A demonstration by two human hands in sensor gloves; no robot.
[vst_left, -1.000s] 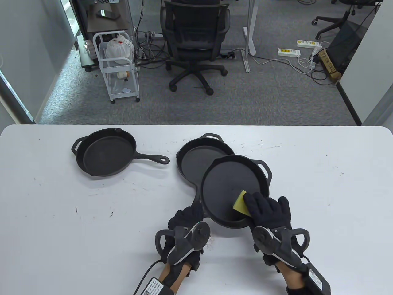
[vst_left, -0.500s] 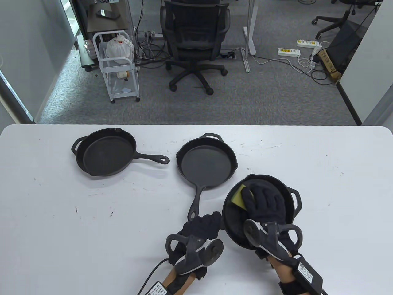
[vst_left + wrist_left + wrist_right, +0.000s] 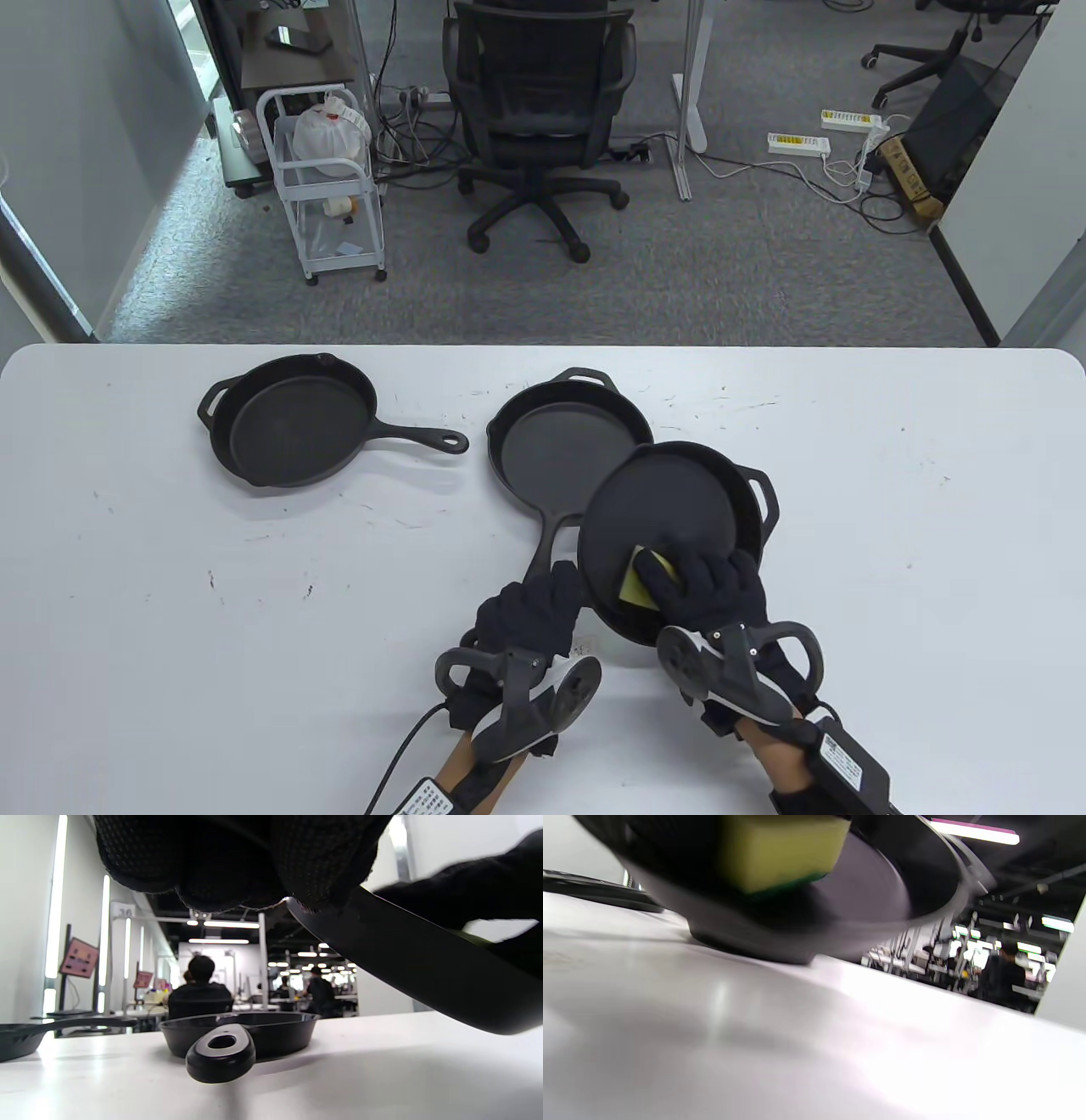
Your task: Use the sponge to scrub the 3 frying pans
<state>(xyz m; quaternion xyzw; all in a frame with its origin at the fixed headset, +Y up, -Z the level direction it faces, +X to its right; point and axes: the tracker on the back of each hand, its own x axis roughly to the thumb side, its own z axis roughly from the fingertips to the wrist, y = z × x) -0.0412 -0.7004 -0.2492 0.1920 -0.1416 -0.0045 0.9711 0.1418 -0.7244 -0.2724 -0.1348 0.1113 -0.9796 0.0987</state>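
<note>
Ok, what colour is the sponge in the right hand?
The sponge is yellow with a thin green scouring layer underneath, clearest in the right wrist view.

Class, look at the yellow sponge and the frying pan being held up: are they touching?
Touching. The right wrist view shows the sponge pressed flat on the pan with no gap; the table view shows the right hand holding it there.

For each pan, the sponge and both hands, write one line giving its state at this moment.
Left pan: flat on the table, untouched.
Middle pan: flat on the table, partly hidden behind the held pan.
Held pan: tilted, raised off the table.
Sponge: pressed inside the held pan, near its rim.
Left hand: grips the held pan's handle.
Right hand: holds the sponge.
</note>
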